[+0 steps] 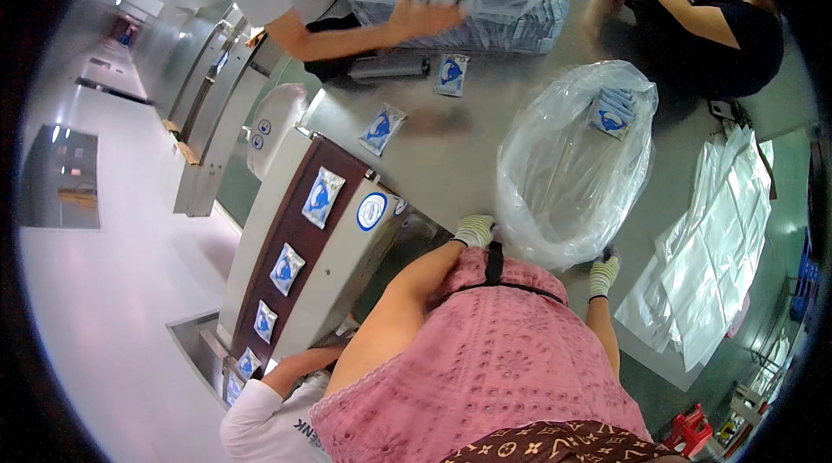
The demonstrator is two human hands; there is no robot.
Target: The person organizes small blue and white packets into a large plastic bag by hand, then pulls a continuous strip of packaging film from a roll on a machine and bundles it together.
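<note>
A large clear plastic bag (555,177) stands spread open on the metal table in front of me, in an oval shape. A small stack of blue-and-white sachets (614,111) lies inside at its far right. My left hand (474,230), in a striped knit glove, is at the bag's near left edge; its fingers are mostly hidden. My right hand (604,275), in a like glove, closes on the bag's near right rim. Two loose sachets lie beyond: one sachet (382,129) past the conveyor's end, another sachet (451,74) farther off.
A conveyor (287,244) with a brown belt carries several sachets on my left; a person's arm (299,365) reaches beside it. Across the table, another person's hand (425,19) touches a bag-lined container (511,34) full of sachets. Flat plastic bags (706,246) lie at right.
</note>
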